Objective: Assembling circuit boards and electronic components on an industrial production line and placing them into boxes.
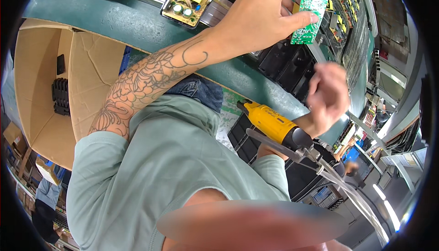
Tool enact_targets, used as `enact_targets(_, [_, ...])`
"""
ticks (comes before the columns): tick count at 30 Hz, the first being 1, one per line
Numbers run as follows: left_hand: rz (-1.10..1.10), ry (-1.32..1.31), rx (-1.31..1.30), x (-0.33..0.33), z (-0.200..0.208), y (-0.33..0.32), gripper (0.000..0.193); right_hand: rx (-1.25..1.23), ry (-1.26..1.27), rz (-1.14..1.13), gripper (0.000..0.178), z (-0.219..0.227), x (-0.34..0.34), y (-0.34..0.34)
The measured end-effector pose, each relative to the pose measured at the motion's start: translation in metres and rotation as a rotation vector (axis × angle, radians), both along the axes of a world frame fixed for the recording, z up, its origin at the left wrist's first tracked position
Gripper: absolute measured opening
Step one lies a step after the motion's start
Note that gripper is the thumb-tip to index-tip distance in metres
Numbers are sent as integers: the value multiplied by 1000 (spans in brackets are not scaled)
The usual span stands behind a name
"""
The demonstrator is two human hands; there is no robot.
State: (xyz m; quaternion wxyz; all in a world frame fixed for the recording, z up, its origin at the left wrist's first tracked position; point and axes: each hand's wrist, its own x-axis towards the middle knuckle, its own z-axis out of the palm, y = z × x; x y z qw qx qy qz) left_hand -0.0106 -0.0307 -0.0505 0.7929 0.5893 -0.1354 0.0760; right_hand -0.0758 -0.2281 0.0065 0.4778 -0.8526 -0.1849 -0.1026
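My left hand (pixel 270 15) grips a green circuit board (pixel 309 18) by its edges, thumb across its soldered face. The board is raised above the bench, tilted. Lower and to the right, my right hand (pixel 327 93) is blurred by motion, its fingers loosely curled; whether anything is in them cannot be made out. A yellow and black power screwdriver (pixel 272 123) hangs in front of my right forearm, apart from the hand. Left of my left hand, a black casing (pixel 194 2) holds another board with capacitors and a yellow-wrapped part.
Black plastic casings (pixel 283 63) lie along the green bench (pixel 105 18). Several circuit boards (pixel 340 6) are massed at the far right. An open cardboard box (pixel 87 68) stands at the left, with black parts inside. A clear hose (pixel 352 191) runs near the screwdriver.
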Motion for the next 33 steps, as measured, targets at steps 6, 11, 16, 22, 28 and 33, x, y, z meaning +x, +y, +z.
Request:
enact_targets(6, [3,12,11,-3,-2,6,32,150,161,756,31,-3,-18,30])
enact_targets(11, [8,27,15,-3,1,4,32,132,-271,444,47,-4,-6,32])
enact_targets(16, [-9,34,6,-1,2,4,32,184,-289,-327,39,2,12,24])
enact_targets(22, [9,46,15,-5,0,8,31,136,-147,-467,33,-9,18,34])
enact_targets(28, [-9,62,2,-4,2,7,31,-39,-237,-431,32,-13,21,20])
enact_targets(33, [4,68,7,-5,3,7,31,-46,-227,-409,33,-16,22,18])
